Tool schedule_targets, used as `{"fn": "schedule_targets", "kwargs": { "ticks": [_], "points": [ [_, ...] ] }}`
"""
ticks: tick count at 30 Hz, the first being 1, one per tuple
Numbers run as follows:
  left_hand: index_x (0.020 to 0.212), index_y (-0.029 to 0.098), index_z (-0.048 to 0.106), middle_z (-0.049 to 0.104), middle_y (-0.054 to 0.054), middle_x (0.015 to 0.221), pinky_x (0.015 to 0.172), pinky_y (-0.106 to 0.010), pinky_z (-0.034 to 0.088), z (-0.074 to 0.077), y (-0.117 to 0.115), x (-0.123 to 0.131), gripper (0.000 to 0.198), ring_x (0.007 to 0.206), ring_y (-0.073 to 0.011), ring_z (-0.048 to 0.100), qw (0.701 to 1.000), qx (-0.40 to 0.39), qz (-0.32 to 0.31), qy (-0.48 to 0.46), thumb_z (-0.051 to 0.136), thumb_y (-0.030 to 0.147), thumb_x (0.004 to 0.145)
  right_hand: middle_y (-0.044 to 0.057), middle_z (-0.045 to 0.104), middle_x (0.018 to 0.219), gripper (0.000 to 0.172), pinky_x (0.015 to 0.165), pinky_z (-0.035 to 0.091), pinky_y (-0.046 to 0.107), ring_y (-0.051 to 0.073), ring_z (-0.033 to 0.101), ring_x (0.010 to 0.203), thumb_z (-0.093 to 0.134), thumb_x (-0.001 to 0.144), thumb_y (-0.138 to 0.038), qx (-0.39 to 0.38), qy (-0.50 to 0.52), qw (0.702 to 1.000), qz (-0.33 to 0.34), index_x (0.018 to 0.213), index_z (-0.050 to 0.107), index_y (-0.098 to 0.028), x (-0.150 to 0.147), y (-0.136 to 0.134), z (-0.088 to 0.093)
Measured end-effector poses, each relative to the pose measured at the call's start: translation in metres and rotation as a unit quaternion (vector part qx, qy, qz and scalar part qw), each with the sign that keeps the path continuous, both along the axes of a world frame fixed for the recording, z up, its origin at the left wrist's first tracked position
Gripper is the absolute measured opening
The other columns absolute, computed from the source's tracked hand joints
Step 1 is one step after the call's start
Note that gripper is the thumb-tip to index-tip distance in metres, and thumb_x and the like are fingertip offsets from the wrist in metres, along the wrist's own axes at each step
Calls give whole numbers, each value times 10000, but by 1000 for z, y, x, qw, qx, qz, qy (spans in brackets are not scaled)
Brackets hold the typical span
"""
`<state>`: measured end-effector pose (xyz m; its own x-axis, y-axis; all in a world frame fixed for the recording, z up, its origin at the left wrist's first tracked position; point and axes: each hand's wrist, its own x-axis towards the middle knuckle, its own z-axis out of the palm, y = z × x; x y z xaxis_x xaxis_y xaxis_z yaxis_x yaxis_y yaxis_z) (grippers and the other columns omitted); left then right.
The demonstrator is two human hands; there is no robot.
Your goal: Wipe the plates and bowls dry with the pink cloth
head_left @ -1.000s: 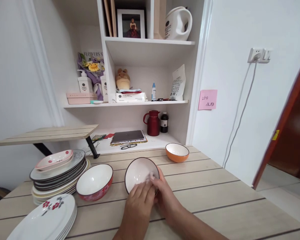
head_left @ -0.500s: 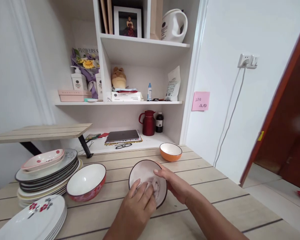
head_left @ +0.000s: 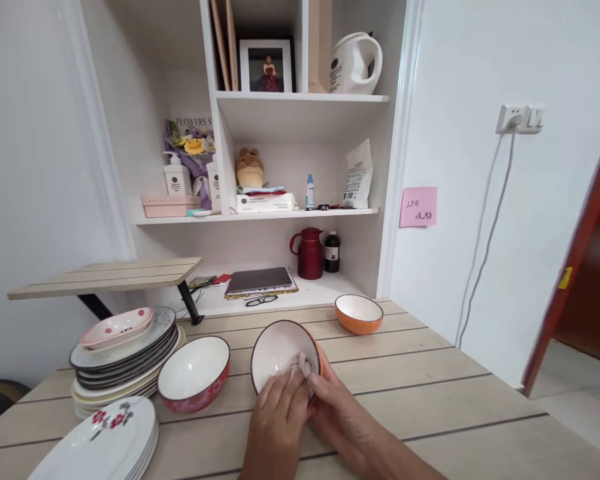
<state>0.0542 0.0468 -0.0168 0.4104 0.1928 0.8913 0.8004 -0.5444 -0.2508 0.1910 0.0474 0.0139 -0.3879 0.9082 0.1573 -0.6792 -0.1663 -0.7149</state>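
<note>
A white-lined bowl with a dark rim and an orange outside is tilted toward me above the table. My right hand grips it at its right side, thumb near the rim and fingers behind. Inside the bowl, my left hand presses a crumpled pale cloth against the lower right of the inner wall. Left of my hands, a red patterned bowl stands upright. Farther back on the right sits an orange bowl.
Stacked plates with a small pink dish on top stand at left, beside white oval plates with red flowers. A small raised shelf is behind them. Glasses, a laptop and a red jug lie farther back.
The bowl has turned and tips more to the left, with its orange outside now showing. My right hand has shifted lower along it. The view has swung slightly left and up.
</note>
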Motion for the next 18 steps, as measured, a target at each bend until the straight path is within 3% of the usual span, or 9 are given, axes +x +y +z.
{"fn": "schedule_targets", "kwargs": {
  "ticks": [5,9,13,18],
  "points": [
    [1153,156,631,746,-54,1118,858,-346,537,1,2,1,321,1011,-178,697,1000,-22,-13,-6,344,186,1011,47,665,1038,752,749,487,339,256,617,962,760,729,-507,-10,-74,993,-94,1391,452,-327,-8,5,-7],
    [1235,136,592,712,-87,1198,890,-343,546,0,3,2,338,1084,-181,672,999,-34,-16,32,355,148,993,43,667,1095,690,931,449,397,267,587,1071,763,732,-490,48,-111,984,-134,1352,513,-318,4,8,1],
    [1284,157,577,668,-81,1282,963,-354,522,-2,5,0,378,1187,-183,614,995,-44,-18,86,372,97,972,39,652,1206,565,990,403,399,254,564,1107,708,805,-440,85,-144,978,-124,1334,549,-322,23,10,15],
    [1177,239,647,678,-25,1257,1038,-347,475,7,4,-2,342,1186,-150,602,990,-48,-46,126,370,146,1000,35,687,1155,485,957,411,389,252,595,1031,699,801,-399,70,-200,974,-85,1269,615,-304,45,15,28]
  ]
}}
